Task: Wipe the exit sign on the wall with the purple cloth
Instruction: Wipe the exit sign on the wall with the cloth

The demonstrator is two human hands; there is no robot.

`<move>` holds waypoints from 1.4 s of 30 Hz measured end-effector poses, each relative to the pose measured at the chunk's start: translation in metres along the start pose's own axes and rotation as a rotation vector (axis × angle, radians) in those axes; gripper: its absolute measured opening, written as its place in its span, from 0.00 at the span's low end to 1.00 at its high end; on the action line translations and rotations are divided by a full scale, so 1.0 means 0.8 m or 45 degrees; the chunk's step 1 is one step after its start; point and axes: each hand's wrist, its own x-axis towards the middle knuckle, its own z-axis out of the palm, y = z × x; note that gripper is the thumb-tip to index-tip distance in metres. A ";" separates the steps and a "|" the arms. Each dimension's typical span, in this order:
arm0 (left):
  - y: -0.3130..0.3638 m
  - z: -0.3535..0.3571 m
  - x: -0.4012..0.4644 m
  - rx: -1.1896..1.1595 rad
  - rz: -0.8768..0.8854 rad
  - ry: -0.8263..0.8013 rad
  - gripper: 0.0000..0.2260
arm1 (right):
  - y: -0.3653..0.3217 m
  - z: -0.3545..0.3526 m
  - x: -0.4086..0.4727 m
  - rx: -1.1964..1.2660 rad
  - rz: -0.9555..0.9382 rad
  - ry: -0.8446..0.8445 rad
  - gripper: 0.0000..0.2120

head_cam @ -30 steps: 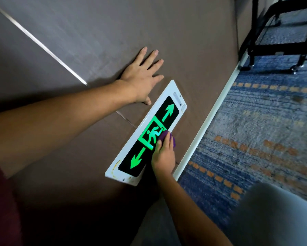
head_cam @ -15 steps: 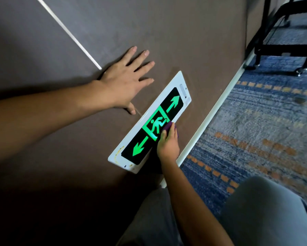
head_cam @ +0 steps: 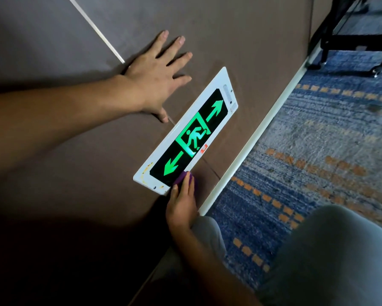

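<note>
Both hands flank exit sign (head_cam: 185, 133): right hand (head_cam: 182, 206) presses purple cloth (head_cam: 180, 178).

Single head view, looking steeply down, close on wall (head_cam: 241, 40) base and carpet (head_cam: 318, 151).

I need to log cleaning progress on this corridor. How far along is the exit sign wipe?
Under way, extent unclear. The right hand presses the purple cloth on the exit sign at its lower corner, beside the down-left arrow; the left hand is spread flat on the wall. Yellowish marks at the sign's lower white end still need wiping. Whether the upper arrow end has been wiped cannot be judged.
</note>
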 end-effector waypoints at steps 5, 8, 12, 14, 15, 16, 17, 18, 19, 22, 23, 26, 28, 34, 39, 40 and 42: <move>-0.001 -0.004 -0.001 0.003 0.006 -0.019 0.56 | -0.005 -0.013 0.030 0.014 -0.021 0.057 0.27; 0.001 -0.003 -0.001 0.025 0.003 -0.031 0.55 | -0.014 -0.025 0.061 0.035 -0.050 0.107 0.26; 0.001 -0.003 0.001 0.016 -0.002 -0.042 0.55 | -0.019 -0.036 0.087 0.033 -0.056 0.154 0.26; 0.002 -0.002 0.000 0.022 -0.005 -0.038 0.55 | -0.020 -0.036 0.088 0.027 -0.046 0.152 0.25; 0.002 -0.002 0.001 0.022 -0.007 -0.031 0.55 | -0.021 -0.035 0.084 0.025 -0.049 0.153 0.25; 0.002 -0.002 0.001 0.024 -0.008 -0.028 0.55 | -0.021 -0.032 0.079 0.021 -0.052 0.153 0.25; 0.002 -0.003 0.001 0.028 -0.006 -0.028 0.55 | -0.019 -0.028 0.071 0.010 -0.053 0.152 0.26; 0.002 -0.003 0.001 0.031 -0.006 -0.033 0.55 | -0.017 -0.022 0.060 -0.010 -0.059 0.146 0.26; 0.002 -0.003 0.002 0.036 -0.007 -0.040 0.55 | -0.014 -0.015 0.048 -0.034 -0.072 0.135 0.27; 0.003 -0.004 0.001 0.043 -0.005 -0.049 0.55 | -0.006 -0.004 0.026 -0.069 -0.089 0.110 0.27; 0.003 -0.004 0.001 0.041 -0.009 -0.051 0.55 | -0.006 -0.003 0.025 -0.068 -0.084 0.115 0.27; 0.001 -0.003 0.002 0.034 -0.009 -0.039 0.54 | -0.014 -0.005 0.031 -0.028 -0.038 0.153 0.26; 0.002 -0.004 0.002 0.023 -0.018 -0.023 0.54 | -0.021 -0.012 0.041 0.015 0.010 0.151 0.26; 0.002 -0.010 -0.002 0.014 -0.025 -0.090 0.53 | -0.029 -0.022 0.053 0.031 0.032 0.081 0.26; 0.006 -0.020 -0.005 -0.038 -0.046 -0.154 0.52 | -0.023 -0.021 0.054 0.110 0.038 0.034 0.27; 0.009 -0.022 -0.004 -0.040 -0.031 -0.155 0.51 | -0.023 -0.019 0.048 0.126 0.089 0.017 0.27; 0.007 -0.019 -0.001 -0.059 0.000 -0.099 0.52 | -0.031 -0.011 0.035 0.064 0.146 0.026 0.28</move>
